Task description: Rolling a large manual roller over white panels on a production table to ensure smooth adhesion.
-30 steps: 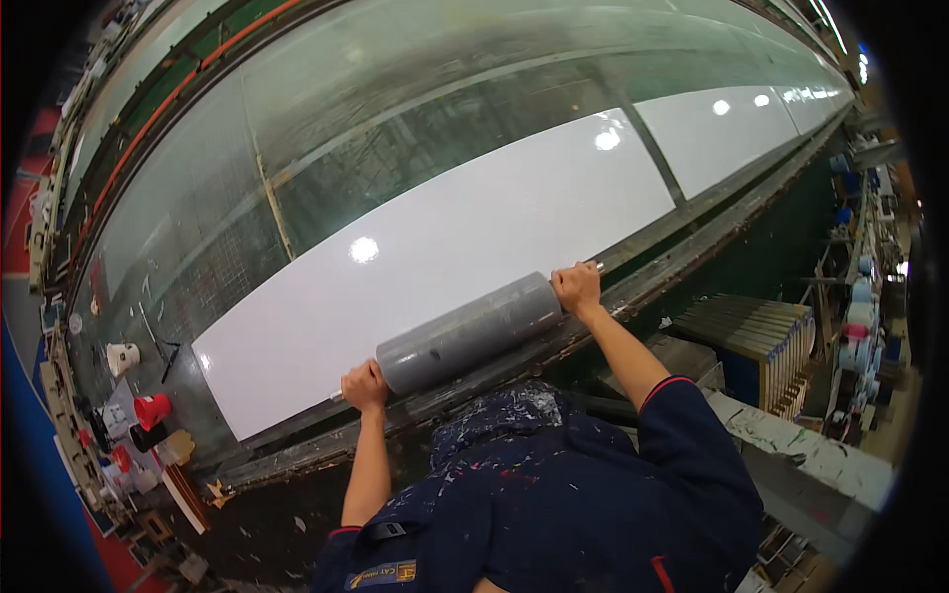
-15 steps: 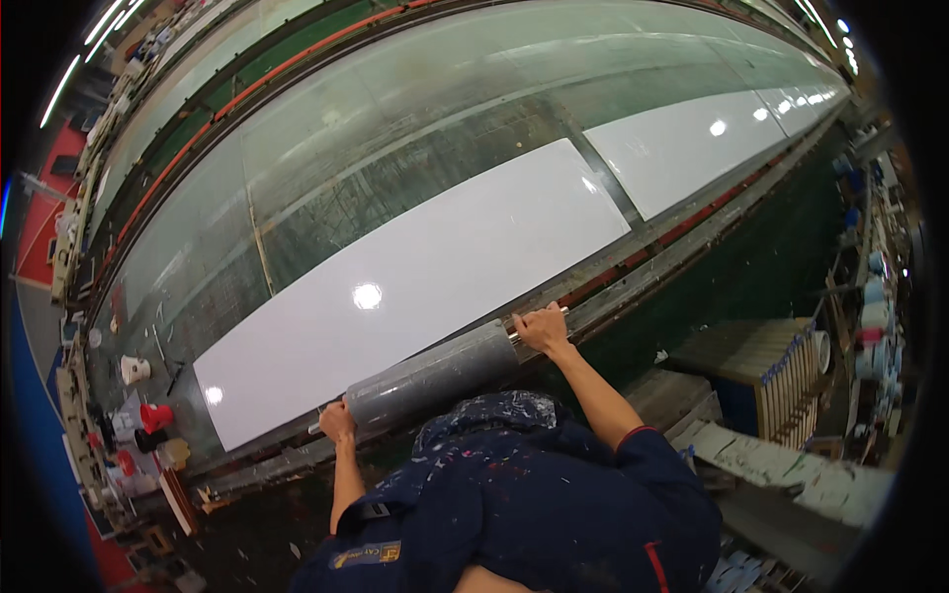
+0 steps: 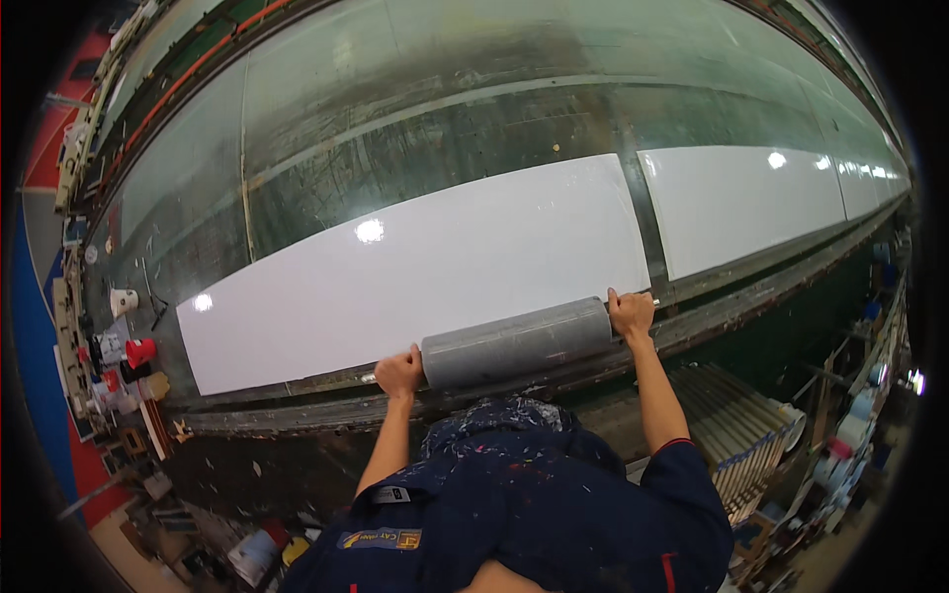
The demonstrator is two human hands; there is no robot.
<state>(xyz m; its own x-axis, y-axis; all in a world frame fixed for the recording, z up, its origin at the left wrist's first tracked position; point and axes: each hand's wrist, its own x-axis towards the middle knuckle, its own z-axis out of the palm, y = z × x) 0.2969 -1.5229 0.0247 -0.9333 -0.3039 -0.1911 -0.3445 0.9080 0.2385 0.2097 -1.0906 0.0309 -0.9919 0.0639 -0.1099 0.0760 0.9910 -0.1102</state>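
My left hand (image 3: 400,372) is closed round the left end of a metal rod that runs through a wide roll of grey plastic film (image 3: 516,343). At the roll's other end, my right hand (image 3: 632,314) grips the rod, whose tip sticks out past the fist. The roll lies level in front of my body, over the near edge of a long glossy white sheet (image 3: 425,262). Whether it touches the sheet I cannot tell. A second white sheet (image 3: 741,203) continues to the right, across a narrow dark gap.
Both sheets lie on a large greenish table (image 3: 435,124) with a rail (image 3: 791,272) along its near edge. To the left stand a white bucket (image 3: 124,301), a red container (image 3: 140,352) and other pots. A slatted wooden stack (image 3: 741,425) is at my right.
Both hands have carried the roll to the right along the white sheet and closer to it, near its right end. My view has turned too. The grip on the rod is unchanged.
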